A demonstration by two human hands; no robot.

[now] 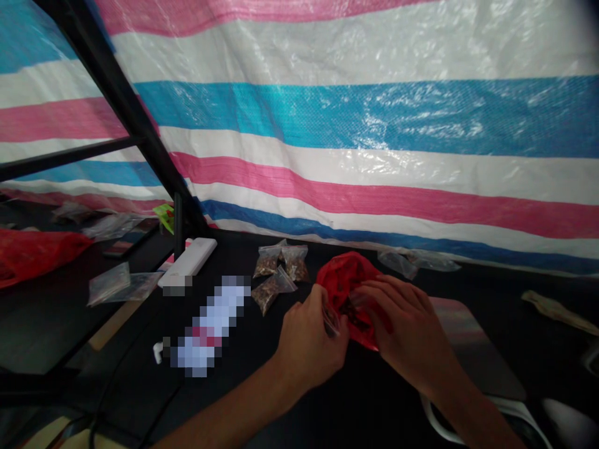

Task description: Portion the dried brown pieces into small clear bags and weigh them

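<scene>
My left hand [309,340] is closed around a small clear zip bag [332,322], its open edge facing the red plastic bag [344,265]. That red bag stands open on the black table, with dark, loose bits showing inside its mouth. Reaching over its right side, my right hand [405,330] has its fingers curled down into the opening beside the small bag. The fingertips are partly hidden, so what they pinch is unclear. Just left of the red bag lie filled zip bags of brownish bits, among them a nearer one [270,292] and a farther one [294,262].
A white power strip [189,262] and a blurred-out pale item [210,330] lie to the left. Empty clear bags [124,284] rest past the black metal frame [126,112]. A flat silvery panel [472,340] is under my right forearm. Striped sheeting [350,118] hangs behind.
</scene>
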